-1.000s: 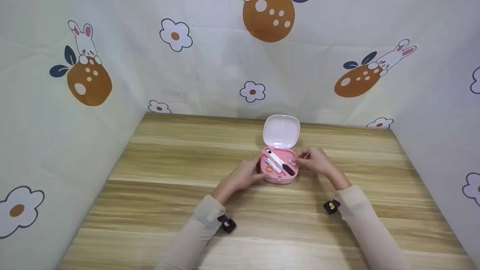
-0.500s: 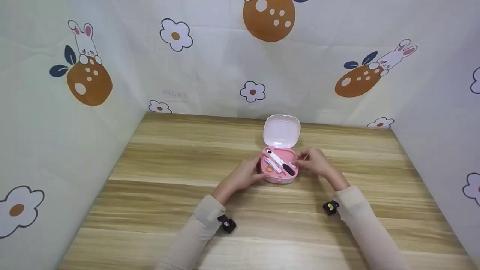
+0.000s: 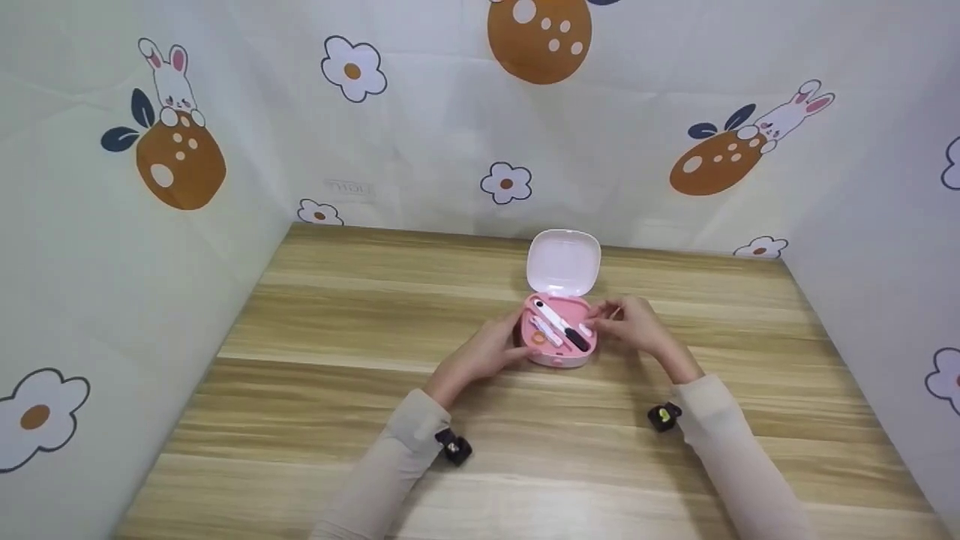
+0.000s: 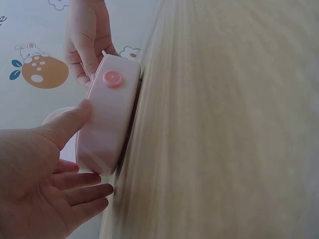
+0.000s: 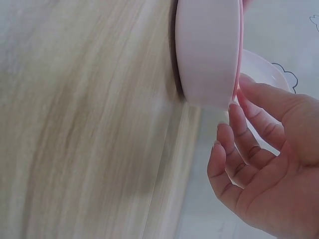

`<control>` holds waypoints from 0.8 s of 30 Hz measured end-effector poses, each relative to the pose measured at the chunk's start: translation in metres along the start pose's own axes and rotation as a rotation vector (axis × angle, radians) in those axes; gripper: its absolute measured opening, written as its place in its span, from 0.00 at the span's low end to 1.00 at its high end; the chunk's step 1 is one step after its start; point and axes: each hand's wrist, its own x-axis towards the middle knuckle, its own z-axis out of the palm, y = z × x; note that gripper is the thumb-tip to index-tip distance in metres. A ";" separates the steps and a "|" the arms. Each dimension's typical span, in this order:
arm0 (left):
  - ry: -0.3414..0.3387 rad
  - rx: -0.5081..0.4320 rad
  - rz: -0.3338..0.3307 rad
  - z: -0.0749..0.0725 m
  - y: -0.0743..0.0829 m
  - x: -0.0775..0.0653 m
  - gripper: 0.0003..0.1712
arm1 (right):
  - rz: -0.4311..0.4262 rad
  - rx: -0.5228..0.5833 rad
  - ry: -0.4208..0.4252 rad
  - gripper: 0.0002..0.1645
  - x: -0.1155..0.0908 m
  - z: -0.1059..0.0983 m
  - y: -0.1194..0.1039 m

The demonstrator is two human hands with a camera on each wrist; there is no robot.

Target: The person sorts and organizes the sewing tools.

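A pink box (image 3: pixel 558 361) stands on the table with its white lid (image 3: pixel 563 262) tipped back. Inside lie a slim white tool with a black end (image 3: pixel 576 340), a smaller white stick-like piece (image 3: pixel 547 331), a small orange ring (image 3: pixel 538 338) and a small white piece (image 3: pixel 586 328). My left hand (image 3: pixel 487 351) holds the box's left side, thumb on the front rim and fingers along the wall. My right hand (image 3: pixel 634 324) is at the right rim, thumb and forefinger reaching over it beside the small white piece. Whether they pinch it is hidden in the right wrist view.
The wood-grain table (image 3: pixel 360 420) runs on around the box. A patterned cloth (image 3: pixel 420 135) walls it at the back and both sides. Small black cameras (image 3: pixel 454 448) are worn on both wrists.
My right fingers have shifted slightly at the box's right rim, and the small white piece there shows a little more clearly. My left hand and the box have stayed in place.
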 end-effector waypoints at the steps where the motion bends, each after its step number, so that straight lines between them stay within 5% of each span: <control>1: 0.001 0.001 0.005 0.000 0.000 0.000 0.49 | -0.002 0.002 0.000 0.10 0.000 0.000 0.000; 13: 0.001 -0.032 0.001 -0.008 0.001 0.002 0.49 | -0.005 -0.009 0.016 0.12 -0.004 -0.005 -0.003; 21: 0.031 -0.051 0.069 -0.019 0.005 0.011 0.35 | 0.013 0.001 0.035 0.12 -0.004 -0.011 -0.007; 24: 0.023 -0.029 0.025 -0.024 0.008 0.016 0.39 | 0.013 -0.008 0.054 0.12 -0.003 -0.013 -0.008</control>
